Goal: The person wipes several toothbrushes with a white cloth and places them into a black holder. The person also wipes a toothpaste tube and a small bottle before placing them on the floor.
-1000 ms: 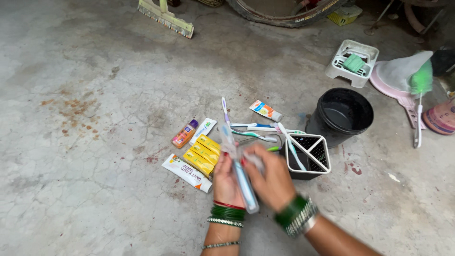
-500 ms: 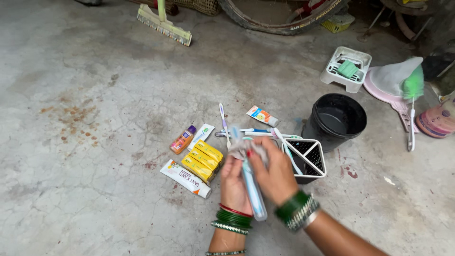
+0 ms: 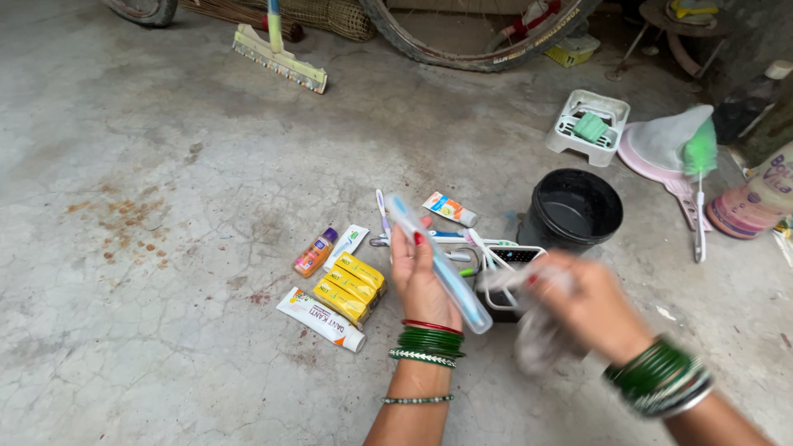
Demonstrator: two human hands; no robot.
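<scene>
My left hand (image 3: 421, 277) grips a clear tube-shaped toothbrush case (image 3: 442, 264) with a blue toothbrush inside, held slanted above the floor. My right hand (image 3: 586, 306) is blurred to the right and holds a crumpled clear plastic wrapper (image 3: 537, 339). It hovers over a white-rimmed black holder (image 3: 516, 256) with compartments. Loose toothbrushes (image 3: 429, 235) lie on the concrete behind my left hand. Yellow boxes (image 3: 351, 285), a white toothpaste tube (image 3: 320, 307), a small orange bottle (image 3: 314, 252) and a small white tube (image 3: 450, 208) lie to the left.
A black bucket (image 3: 572, 211) stands right of the holder. Behind it are a white soap rack (image 3: 586, 128) with a green bar, a pink dish with a green brush (image 3: 698, 149), and a pink jar (image 3: 747, 206). A floor scrubber (image 3: 277, 54) and a bicycle wheel (image 3: 471, 49) lie at the back.
My hands have come apart: the right pulled the clear wrapper off the case and swung right, over the holder. The left keeps the case, now tilted up and bare.
</scene>
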